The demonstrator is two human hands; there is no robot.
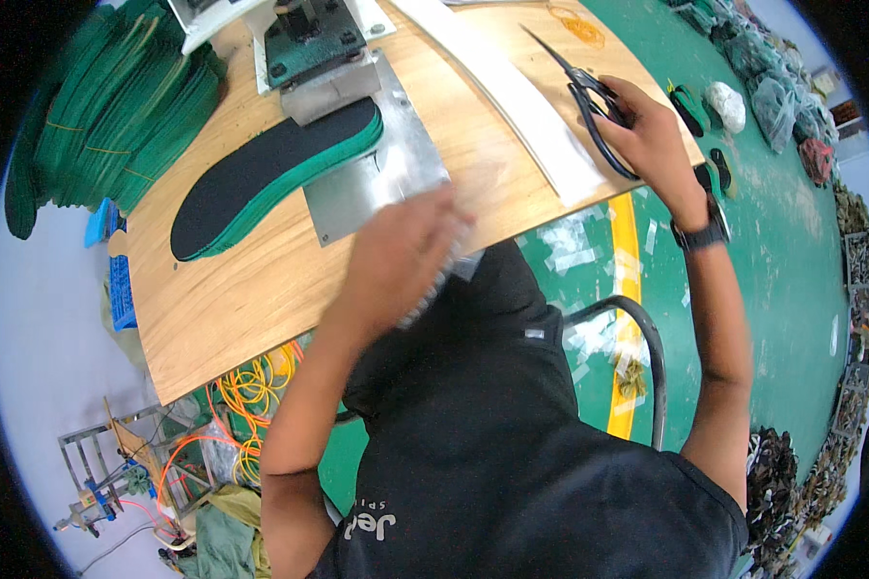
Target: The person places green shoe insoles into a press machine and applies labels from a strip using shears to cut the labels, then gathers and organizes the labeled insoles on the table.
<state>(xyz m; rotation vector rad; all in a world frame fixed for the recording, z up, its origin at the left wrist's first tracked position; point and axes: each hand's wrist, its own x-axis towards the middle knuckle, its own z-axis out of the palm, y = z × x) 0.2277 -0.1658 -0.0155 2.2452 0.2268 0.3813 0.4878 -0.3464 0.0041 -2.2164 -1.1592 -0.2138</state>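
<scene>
My right hand [658, 135] is closed on black-handled scissors [589, 92] at the table's right side, their blades pointing away to the far left. Motion smears my left hand [406, 253] over the near table edge, so its fingers are hard to read. A pale, see-through blur [483, 183] shows beside its fingertips; what it is I cannot make out. Just beyond that hand lies a shoe insole [275, 174], black on top with a green edge. Part of the insole rests on a shiny metal plate [330, 205], under the front of a bench machine [314, 48].
Banded stacks of green insoles [106, 106] stand at the far left of the wooden table [232, 299]. A white strip [492, 82] curves across its right part. Orange rubber bands [579, 27] lie behind the scissors. Scraps [574, 246] litter the green floor.
</scene>
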